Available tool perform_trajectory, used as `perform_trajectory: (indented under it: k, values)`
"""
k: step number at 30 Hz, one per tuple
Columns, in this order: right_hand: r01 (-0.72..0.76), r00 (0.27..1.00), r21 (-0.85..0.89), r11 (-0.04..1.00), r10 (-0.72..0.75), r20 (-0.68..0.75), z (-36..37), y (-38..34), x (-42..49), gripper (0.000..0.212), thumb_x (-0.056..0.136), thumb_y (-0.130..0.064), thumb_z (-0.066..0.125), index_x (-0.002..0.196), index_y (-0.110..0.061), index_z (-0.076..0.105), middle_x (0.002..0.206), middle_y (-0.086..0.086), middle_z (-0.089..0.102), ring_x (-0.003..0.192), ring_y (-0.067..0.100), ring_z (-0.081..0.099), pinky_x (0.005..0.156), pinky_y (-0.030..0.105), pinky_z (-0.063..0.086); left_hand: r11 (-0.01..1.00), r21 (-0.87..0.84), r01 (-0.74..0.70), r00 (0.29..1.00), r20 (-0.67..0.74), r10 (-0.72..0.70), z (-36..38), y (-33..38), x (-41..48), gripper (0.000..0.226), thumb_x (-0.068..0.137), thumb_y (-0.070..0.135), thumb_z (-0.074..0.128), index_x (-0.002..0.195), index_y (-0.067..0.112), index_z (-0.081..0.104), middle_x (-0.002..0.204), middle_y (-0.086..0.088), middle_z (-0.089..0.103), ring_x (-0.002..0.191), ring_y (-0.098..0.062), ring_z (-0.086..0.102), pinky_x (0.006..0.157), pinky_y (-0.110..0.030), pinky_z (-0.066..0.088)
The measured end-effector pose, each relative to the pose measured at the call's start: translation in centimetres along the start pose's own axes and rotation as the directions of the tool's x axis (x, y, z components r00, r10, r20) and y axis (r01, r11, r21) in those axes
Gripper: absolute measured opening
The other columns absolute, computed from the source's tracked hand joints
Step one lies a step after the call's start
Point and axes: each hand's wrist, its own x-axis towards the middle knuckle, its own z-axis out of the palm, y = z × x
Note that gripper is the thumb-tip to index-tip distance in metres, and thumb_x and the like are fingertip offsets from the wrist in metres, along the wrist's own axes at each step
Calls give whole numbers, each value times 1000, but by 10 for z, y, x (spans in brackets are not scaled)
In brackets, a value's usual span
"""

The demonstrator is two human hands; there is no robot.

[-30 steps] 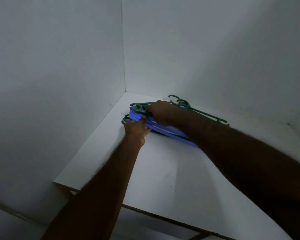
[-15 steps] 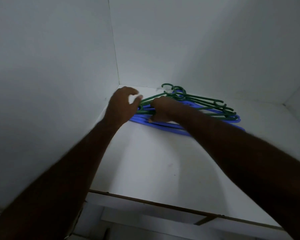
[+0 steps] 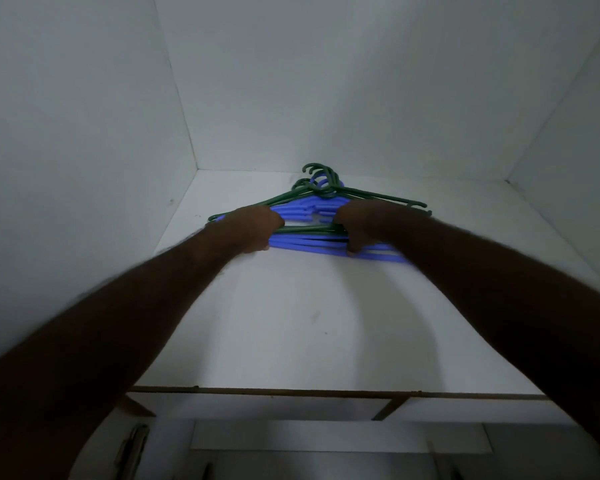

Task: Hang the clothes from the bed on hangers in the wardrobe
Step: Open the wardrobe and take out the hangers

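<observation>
A stack of several plastic hangers (image 3: 309,216), green ones on top of blue ones, lies at the back of a white wardrobe shelf (image 3: 302,323), hooks pointing toward the rear wall. My left hand (image 3: 257,230) grips the stack's left side, fingers curled around the bars. My right hand (image 3: 359,230) grips the right side the same way, thumb under the blue bars. Both forearms reach up from below. No clothes are in view.
White walls enclose the shelf on the left (image 3: 84,168), back (image 3: 343,98) and right (image 3: 575,140). The shelf's brown front edge (image 3: 291,393) runs across the lower frame. Below it lie dim wardrobe panels (image 3: 326,438).
My left hand has come down from above the hangers and taken hold of the stack's left side. The stack now sits squared to me, centred on the shelf. My view has shifted.
</observation>
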Motion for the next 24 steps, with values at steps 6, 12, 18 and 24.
perform_trajectory:
  k: [6,12,18,24]
  values:
    - [-21,1000,25,999,22,-12,6,-7,-10,32,81,-24,71,107,-7,63,110,14,66,101,32,61,71,27,38,998,58,1,995,-99,5,5,-1,-14,19,86,11,53,104,13,61,106,-9,61,98,-29,58,78,-34,46]
    - [-38,999,-59,998,36,-41,10,-16,-29,25,82,-17,64,106,-7,62,109,12,64,101,30,60,69,26,34,996,77,-48,996,-74,54,-1,12,-30,16,85,21,57,99,13,58,107,-8,59,98,-27,57,74,-32,44]
    - [-70,995,-70,995,65,-70,15,-19,-48,22,84,-14,58,105,-15,65,108,9,65,101,29,62,73,30,44,991,-47,-128,992,-23,127,-16,30,-45,30,85,34,64,105,12,60,108,-7,61,100,-24,56,79,-33,47]
    - [-64,956,527,847,204,-211,9,-3,-80,65,77,-41,79,133,-16,58,134,6,59,125,25,54,103,31,41,745,-667,4,847,-394,-358,-51,2,-35,44,78,59,68,86,16,74,86,-3,72,88,-23,67,77,-32,52]
